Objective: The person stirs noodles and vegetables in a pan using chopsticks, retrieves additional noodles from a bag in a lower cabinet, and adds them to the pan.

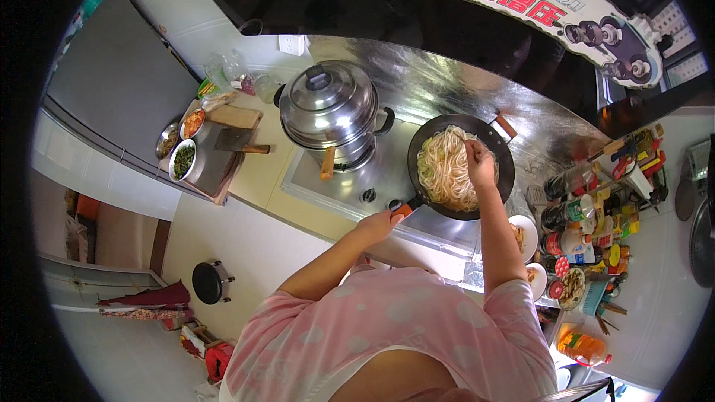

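A dark wok [505,176] stands on the right side of the steel gas stove [329,192]. Pale noodles [447,170] fill it, with light green vegetable pieces [429,163] showing at their left edge. My left hand [379,227] grips the wok's orange and black handle [403,210] at the stove's front edge. Over the right part of the wok, my right hand [480,164] reaches down with its fingers bunched on some noodle strands. Its fingertips are partly hidden.
A lidded steel steamer pot [329,97] occupies the left burner. Further left, a cleaver [234,140] and bowls of food [183,160] rest on boards [215,181]. Plates [530,229] and several sauce bottles [572,209] crowd the right. A black stool [208,283] stands on the floor.
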Demonstrator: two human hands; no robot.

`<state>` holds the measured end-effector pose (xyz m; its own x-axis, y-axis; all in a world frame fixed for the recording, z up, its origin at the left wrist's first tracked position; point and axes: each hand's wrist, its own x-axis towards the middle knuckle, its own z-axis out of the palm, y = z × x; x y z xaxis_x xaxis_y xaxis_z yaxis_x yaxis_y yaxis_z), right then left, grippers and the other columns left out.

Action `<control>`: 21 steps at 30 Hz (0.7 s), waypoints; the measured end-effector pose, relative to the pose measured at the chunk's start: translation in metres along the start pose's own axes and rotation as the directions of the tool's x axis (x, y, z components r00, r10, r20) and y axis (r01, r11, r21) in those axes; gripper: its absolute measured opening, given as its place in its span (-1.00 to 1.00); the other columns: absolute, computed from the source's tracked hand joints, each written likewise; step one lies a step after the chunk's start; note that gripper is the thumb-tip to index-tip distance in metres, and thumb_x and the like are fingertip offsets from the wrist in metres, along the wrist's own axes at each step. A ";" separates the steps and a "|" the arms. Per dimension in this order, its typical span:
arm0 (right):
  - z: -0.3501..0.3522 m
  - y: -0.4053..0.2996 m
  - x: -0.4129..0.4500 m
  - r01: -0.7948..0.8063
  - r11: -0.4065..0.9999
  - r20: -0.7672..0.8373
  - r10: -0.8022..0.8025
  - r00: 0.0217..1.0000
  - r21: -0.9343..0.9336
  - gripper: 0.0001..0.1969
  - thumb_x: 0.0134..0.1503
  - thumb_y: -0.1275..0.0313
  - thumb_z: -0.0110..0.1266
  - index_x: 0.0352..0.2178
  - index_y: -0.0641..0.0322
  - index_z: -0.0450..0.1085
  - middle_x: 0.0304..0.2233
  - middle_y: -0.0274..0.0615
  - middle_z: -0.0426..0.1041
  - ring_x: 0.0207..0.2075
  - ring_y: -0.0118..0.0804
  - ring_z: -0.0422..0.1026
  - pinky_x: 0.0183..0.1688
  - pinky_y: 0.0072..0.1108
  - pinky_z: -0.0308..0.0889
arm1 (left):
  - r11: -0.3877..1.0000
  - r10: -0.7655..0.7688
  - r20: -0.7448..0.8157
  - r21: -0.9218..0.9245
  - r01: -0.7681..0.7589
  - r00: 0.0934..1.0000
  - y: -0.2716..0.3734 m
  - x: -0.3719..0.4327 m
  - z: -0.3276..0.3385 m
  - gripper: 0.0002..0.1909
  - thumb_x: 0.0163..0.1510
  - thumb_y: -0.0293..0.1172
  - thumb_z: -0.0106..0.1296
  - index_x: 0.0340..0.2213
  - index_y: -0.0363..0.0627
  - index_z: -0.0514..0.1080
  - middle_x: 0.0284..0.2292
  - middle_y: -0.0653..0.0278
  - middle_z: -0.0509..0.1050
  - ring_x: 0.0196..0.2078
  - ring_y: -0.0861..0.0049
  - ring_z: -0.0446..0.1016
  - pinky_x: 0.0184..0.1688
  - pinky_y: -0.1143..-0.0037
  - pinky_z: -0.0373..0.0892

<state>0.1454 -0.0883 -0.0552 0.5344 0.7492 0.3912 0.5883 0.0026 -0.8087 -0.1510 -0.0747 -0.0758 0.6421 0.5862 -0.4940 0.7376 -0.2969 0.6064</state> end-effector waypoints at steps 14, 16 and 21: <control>-0.029 -0.018 -0.054 -0.272 0.962 0.204 0.269 0.941 -0.014 -0.81 0.08 0.40 -0.08 -0.39 0.37 0.36 -0.56 -0.26 0.40 -0.50 -0.52 0.33 -0.38 -0.70 0.23 | 0.999 -0.043 0.025 0.015 0.043 0.999 0.010 -0.010 -0.007 -0.43 0.09 0.06 -0.41 -0.29 -0.28 0.31 -0.34 -0.08 0.41 -0.23 0.05 0.36 -0.19 0.26 0.24; -0.032 -0.015 -0.059 -0.265 0.964 0.202 0.263 0.943 -0.018 -0.80 0.08 0.40 -0.09 -0.40 0.37 0.36 -0.57 -0.26 0.40 -0.50 -0.51 0.35 -0.39 -0.69 0.23 | 0.998 -0.032 0.036 0.059 0.030 0.999 0.008 -0.008 -0.006 -0.41 0.08 0.07 -0.42 -0.30 -0.30 0.31 -0.34 -0.09 0.41 -0.24 0.05 0.36 -0.20 0.26 0.25; -0.044 -0.020 -0.067 -0.233 0.972 0.241 0.228 0.943 -0.007 -0.79 0.08 0.40 -0.10 -0.41 0.37 0.36 -0.57 -0.25 0.41 -0.52 -0.48 0.37 -0.41 -0.67 0.25 | 0.999 -0.039 0.050 0.023 0.037 0.998 0.007 -0.006 -0.006 -0.40 0.08 0.08 -0.43 -0.31 -0.30 0.31 -0.35 -0.09 0.41 -0.25 0.05 0.37 -0.20 0.26 0.25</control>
<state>0.1244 -0.1679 -0.0465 0.4919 0.8671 0.0789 0.4521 -0.1769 -0.8742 -0.1514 -0.0757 -0.0647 0.6228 0.5588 -0.5476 0.7658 -0.2920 0.5730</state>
